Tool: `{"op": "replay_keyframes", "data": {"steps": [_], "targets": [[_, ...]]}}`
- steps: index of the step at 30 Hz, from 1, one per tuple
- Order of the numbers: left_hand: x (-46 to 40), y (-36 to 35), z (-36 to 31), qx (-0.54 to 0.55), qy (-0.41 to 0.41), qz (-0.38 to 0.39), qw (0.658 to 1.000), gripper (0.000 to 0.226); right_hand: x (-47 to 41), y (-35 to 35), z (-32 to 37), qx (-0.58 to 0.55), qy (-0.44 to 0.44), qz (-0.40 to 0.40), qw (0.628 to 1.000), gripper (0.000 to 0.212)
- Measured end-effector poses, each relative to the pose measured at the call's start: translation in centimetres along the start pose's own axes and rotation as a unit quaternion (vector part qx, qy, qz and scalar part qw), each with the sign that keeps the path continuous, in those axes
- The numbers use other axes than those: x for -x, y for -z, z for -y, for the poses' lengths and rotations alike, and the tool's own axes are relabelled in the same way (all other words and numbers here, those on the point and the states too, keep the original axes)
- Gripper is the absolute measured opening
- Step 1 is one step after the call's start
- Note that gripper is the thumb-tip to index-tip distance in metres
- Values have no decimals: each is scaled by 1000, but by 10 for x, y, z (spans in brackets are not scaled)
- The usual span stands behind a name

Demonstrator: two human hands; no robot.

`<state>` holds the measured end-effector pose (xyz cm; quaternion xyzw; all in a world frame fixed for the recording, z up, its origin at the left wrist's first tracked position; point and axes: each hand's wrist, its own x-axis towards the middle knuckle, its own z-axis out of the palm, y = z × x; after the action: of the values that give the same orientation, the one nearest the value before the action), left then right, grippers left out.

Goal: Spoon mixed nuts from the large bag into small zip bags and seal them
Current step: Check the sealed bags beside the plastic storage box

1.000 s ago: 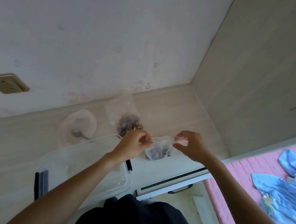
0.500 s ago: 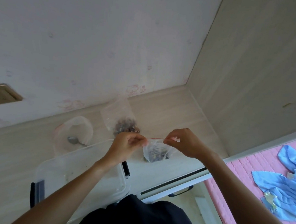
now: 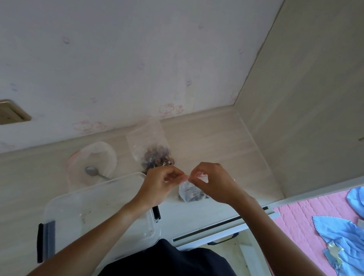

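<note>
Clear small zip bag (image 3: 190, 192) sags with dark nuts (image 3: 195, 198).

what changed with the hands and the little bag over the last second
The left hand and right hand have slid toward each other along the top strip of the small zip bag, both pinching it throughout. The spoon, the large bag of nuts and the clear plastic box stayed put on the desk.

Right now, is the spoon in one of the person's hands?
No. The spoon lies in an open bag on the desk, while both hands pinch the small zip bag.
</note>
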<state>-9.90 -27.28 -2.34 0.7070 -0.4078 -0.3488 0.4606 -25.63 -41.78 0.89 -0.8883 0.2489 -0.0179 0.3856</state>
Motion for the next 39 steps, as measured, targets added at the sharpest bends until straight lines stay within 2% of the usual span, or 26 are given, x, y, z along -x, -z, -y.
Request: {"op": "replay_keyframes", "data": {"steps": [13, 26, 30, 34, 37, 39], "targets": [[1, 3, -4, -54, -24, 42, 997, 6, -2, -1, 8, 5, 39, -28, 999, 11], [-5, 19, 1, -105, -45, 66, 991, 7, 16, 19, -16, 81, 73, -36, 993, 19], [-7, 26, -2, -122, -42, 72, 989, 5, 21, 25, -23, 47, 72, -36, 996, 18], [-7, 36, -7, -129, -26, 76, 988, 6, 26, 32, -33, -43, 29, -52, 997, 4], [-4, 45, -8, -137, -15, 81, 987, 4, 32, 37, -40, -101, -14, -54, 993, 12], [-2, 47, -8, -139, -10, 90, 986, 4, 34, 37, -44, -126, -32, -45, 990, 9]]}}
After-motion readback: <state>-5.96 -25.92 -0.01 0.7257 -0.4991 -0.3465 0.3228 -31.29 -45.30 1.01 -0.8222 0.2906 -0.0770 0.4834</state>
